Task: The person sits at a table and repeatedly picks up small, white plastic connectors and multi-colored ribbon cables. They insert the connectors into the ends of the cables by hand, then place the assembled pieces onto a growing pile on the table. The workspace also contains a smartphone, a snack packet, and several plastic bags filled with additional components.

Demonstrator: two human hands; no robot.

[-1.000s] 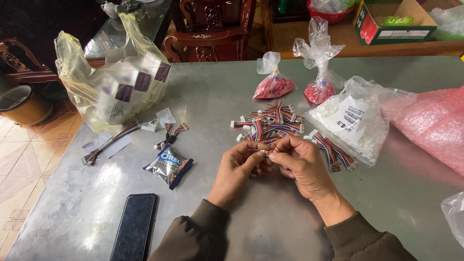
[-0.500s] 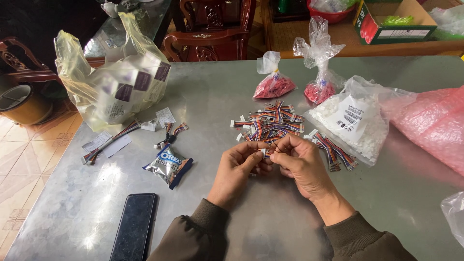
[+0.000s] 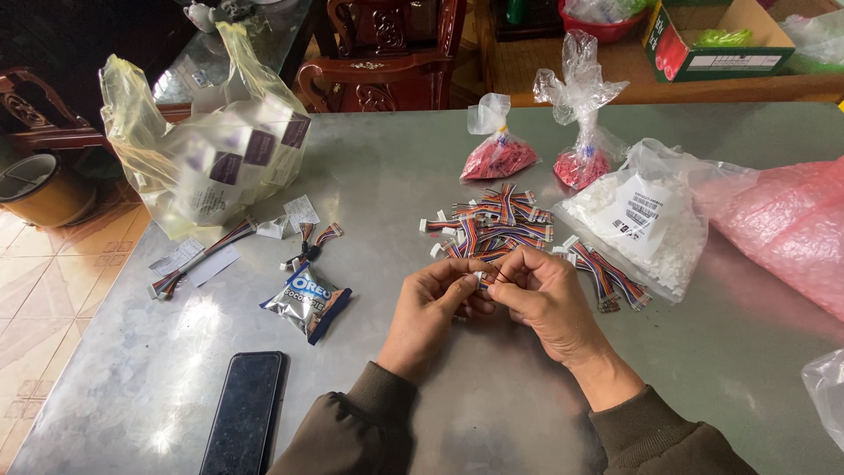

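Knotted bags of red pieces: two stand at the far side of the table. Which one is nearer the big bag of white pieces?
The taller red bag, standing right beside the white bag; the shorter red bag stands further left.

1. Left hand (image 3: 437,308) and right hand (image 3: 545,299), fingertips together, pinching a small white connector (image 3: 480,279) with thin wires.
2. Pile of striped ribbon cables (image 3: 492,224) just beyond the hands.
3. Clear bag of white parts (image 3: 646,224) to the right; two knotted bags of red parts (image 3: 499,157) behind the pile.
4. Pink bag (image 3: 782,220) at the far right.
5. Snack packet (image 3: 308,299) and black phone (image 3: 246,413) on the grey counter (image 3: 387,176), left of the hands.
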